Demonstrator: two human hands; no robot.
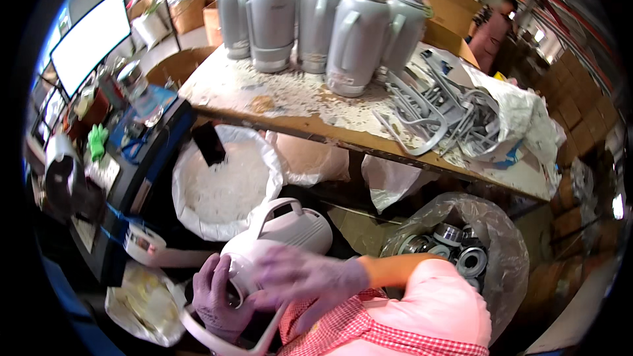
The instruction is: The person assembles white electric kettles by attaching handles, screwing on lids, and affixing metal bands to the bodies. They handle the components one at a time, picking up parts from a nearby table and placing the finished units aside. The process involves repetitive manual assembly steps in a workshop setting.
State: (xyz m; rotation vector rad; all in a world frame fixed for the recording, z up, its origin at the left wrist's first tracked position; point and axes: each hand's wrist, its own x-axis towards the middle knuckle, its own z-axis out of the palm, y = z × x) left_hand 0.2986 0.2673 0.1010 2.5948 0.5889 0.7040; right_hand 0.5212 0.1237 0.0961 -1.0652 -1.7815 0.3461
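A pale vacuum flask (306, 232) with a looped side handle (273, 213) lies tilted across my lap, its open neck toward me. My left hand (221, 300), in a purple glove, curls its fingers around the rim of that neck. Above the neck, on the right, passes my right hand (303, 283), also gloved; motion smears its fingers, so whether it holds anything cannot be made out. Below both hands runs a pale curved band (227, 345), partly hidden by my left hand.
Several grey flasks (359, 39) stand on the worn table (297, 115), left of a heap of grey handles (448, 112). Under its edge are a white-lined tub (224, 184) and a clear bag (504, 237) of ring-shaped parts (471, 262). Left is a cluttered desk (158, 138); a person (491, 39) is far right.
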